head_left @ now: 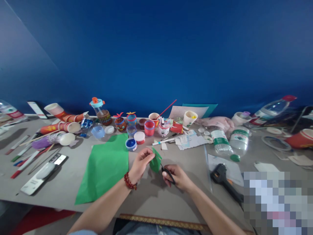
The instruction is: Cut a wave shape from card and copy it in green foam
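Observation:
A small piece of green paper (155, 162) is pinched between the thumb and fingers of my left hand (143, 163), which wears a red beaded bracelet at the wrist. Black-handled scissors (168, 174) are in my right hand (177, 178), with fingers through the handle loops. The scissor blades point at the right edge of the green piece; whether they touch it I cannot tell. Left of my hands a large green sheet (105, 169) lies flat on the table. Just beyond my left hand stand an open pot of blue paint (131, 144) and a white-lidded pot (139, 137).
A black glue gun (226, 182) lies at right, near two cut plastic bottles (221, 142). Paper cups (62, 127), decorated pots (120, 124) and a pen cup (163, 130) line the back by the blue wall. A phone (44, 174) and several markers (26, 164) are at left.

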Demonstrator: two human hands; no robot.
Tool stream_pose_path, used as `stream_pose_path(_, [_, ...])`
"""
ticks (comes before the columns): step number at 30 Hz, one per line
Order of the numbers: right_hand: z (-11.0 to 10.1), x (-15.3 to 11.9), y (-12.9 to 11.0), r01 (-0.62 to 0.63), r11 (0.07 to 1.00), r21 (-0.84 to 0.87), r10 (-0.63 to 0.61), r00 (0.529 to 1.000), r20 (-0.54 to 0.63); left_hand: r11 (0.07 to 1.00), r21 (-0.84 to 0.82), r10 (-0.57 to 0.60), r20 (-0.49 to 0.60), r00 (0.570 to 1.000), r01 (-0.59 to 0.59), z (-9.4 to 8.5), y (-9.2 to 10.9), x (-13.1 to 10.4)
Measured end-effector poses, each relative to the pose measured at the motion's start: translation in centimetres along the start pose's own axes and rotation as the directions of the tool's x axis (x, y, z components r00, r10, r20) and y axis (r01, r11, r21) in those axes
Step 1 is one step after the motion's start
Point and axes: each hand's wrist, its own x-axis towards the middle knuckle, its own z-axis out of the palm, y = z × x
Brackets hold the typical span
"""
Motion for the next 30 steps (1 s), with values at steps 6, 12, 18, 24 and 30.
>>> stream_pose_path(6, [0.09,-0.06,0.01,-0.01,1.0,0.001,0.01,1.0,-0.006,1.0,0.026,0.015,0.017,1.0,-0.015,-0.08,0.02,0.02])
stream_pose_path(12, [0.13,0.06,0.27,-0.001,1.0,-0.031,0.001,1.0,-0.011,1.0,0.026,-0.004,0.001,1.0,0.004,0.18,0.39,-0.18])
stream_pose_path(18, [0.2,-0.07,-0.33,0.02,0.997,-0.078,-0.022,0.999,-0.031,1.0,0.018,-0.002,-0.001,1.0,0.002,0.29,0.42,-0.24])
stream_pose_path(24, [0.22,0.01,-0.35,0.036,0.993,-0.113,-0.039,0.999,-0.019,1.0,0.001,0.005,0.023,1.0,-0.005,-0.01,-0.11,-0.06])
stream_pose_path(30, [0.3,-0.05,0.07,0.032,0.993,-0.115,-0.036,0.999,-0.029,0.999,-0.05,-0.009,0.033,0.999,0.011,-0.09,-0.35,-0.02])
